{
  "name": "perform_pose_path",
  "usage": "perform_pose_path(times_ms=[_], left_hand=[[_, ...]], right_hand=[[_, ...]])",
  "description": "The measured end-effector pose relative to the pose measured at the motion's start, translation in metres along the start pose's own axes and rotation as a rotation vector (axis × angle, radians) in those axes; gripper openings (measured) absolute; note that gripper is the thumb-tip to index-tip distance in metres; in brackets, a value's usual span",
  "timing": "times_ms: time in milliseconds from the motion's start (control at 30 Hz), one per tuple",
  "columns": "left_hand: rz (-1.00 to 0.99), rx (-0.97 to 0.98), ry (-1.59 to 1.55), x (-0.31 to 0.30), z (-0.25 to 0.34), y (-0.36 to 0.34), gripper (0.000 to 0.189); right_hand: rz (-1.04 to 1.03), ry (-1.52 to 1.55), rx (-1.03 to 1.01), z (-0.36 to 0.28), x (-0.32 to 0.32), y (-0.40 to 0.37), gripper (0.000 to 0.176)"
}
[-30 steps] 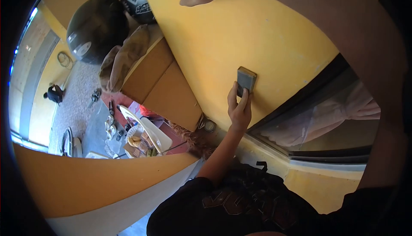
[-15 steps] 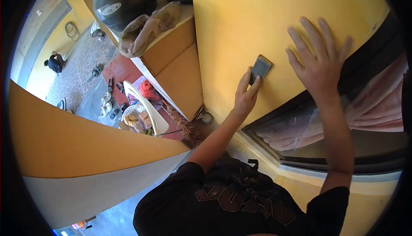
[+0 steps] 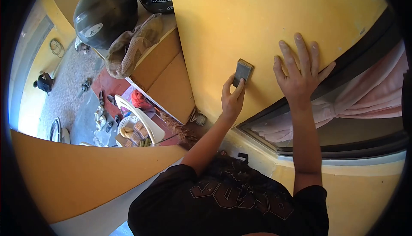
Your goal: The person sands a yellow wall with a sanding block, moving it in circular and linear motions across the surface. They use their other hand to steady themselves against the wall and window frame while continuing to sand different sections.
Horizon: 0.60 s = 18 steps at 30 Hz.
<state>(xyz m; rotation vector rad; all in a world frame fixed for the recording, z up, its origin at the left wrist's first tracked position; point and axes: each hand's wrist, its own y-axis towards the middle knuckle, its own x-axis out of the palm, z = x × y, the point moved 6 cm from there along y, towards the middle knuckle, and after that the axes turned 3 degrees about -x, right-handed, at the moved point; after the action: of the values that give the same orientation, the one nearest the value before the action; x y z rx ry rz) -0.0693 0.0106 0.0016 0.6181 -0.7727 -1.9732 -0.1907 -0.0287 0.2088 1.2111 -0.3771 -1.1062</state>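
Observation:
My left hand is closed round the lower end of a dark grey sanding block. The block is a small rectangle with a brownish edge, held at the surface of the yellow wall. Beside it, to the right, my right hand is spread with fingers apart, palm toward the wall and seemingly resting on it. Its thumb side faces the block, and its little finger is near the dark window frame.
Two dark helmets and a mesh cloth top a brown cabinet at left. Below stands a white chair with a basket of packaged food. Shoes lie on the floor; a crouching person is farther off.
My right hand has come down and left and now holds still with spread fingers. The left hand keeps the block at the wall. The whole view has shifted slightly.

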Motion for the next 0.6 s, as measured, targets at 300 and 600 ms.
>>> perform_pose_path(times_ms=[300, 600], left_hand=[[0.163, -0.039, 0.065, -0.024, -0.042, 0.068, 0.04], [-0.027, 0.156, -0.005, -0.009, -0.014, 0.02, 0.034]], right_hand=[[0.097, -0.051, 0.008, 0.005, 0.011, -0.016, 0.035], [0.172, -0.041, -0.005, 0.007, 0.012, -0.016, 0.027]])
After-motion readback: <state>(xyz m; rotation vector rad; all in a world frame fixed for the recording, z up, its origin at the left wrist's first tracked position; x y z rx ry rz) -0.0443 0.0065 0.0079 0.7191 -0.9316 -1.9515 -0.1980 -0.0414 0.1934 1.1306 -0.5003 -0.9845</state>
